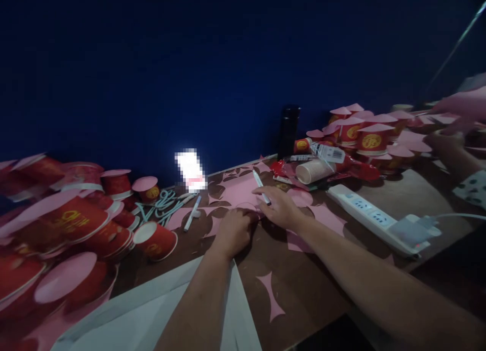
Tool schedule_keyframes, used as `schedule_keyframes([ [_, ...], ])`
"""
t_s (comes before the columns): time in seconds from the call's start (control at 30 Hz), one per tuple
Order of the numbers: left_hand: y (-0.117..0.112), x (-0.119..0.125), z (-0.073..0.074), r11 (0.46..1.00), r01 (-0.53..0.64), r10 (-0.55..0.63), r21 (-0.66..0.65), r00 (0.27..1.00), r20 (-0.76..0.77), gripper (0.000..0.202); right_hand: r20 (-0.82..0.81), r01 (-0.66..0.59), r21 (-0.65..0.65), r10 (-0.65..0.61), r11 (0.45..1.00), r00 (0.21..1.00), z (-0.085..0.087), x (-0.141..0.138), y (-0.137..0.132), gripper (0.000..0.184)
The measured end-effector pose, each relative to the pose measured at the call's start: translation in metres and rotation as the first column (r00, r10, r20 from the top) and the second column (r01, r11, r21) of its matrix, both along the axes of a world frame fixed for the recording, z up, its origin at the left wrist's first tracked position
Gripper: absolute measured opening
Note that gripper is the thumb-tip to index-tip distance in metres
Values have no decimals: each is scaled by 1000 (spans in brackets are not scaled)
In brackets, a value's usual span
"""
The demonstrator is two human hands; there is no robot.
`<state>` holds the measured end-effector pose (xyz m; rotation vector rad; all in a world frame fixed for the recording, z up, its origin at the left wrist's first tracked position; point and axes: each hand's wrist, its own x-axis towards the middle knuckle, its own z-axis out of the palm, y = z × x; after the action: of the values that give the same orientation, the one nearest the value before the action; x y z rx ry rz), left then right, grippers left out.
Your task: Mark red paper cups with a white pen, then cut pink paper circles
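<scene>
A white marker pen (257, 179) is gripped in my right hand (281, 207), slanting up and to the left over a pink paper sheet (237, 190). Close beside it, my left hand (233, 233) presses down at the near edge of that sheet with its fingers curled. A faint round edge shows just beyond its knuckles, but what lies under the fingers is hidden. A second pen (192, 214), white with a dark end, lies to the left of the sheet. Around my hands are pink paper offcuts (270, 295) with curved edges.
Red paper cups (155, 241), many topped with pink discs, crowd the left side. Light-blue cords (163, 206) and a bright, pixelated screen (191, 171) stand behind. To the right are a black bottle (289, 130), wrapped cups (313, 172), a power strip (374, 217) and another person's arm (451, 151).
</scene>
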<state>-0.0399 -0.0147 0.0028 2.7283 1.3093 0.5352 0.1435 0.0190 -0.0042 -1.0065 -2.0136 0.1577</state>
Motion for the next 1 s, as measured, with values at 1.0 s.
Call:
schedule_keyframes([
  [1.0,-76,-35,-2,789,-608,614,-90,785,82,36,196,-131,-146,159,981,968,-18,-13,4,26],
])
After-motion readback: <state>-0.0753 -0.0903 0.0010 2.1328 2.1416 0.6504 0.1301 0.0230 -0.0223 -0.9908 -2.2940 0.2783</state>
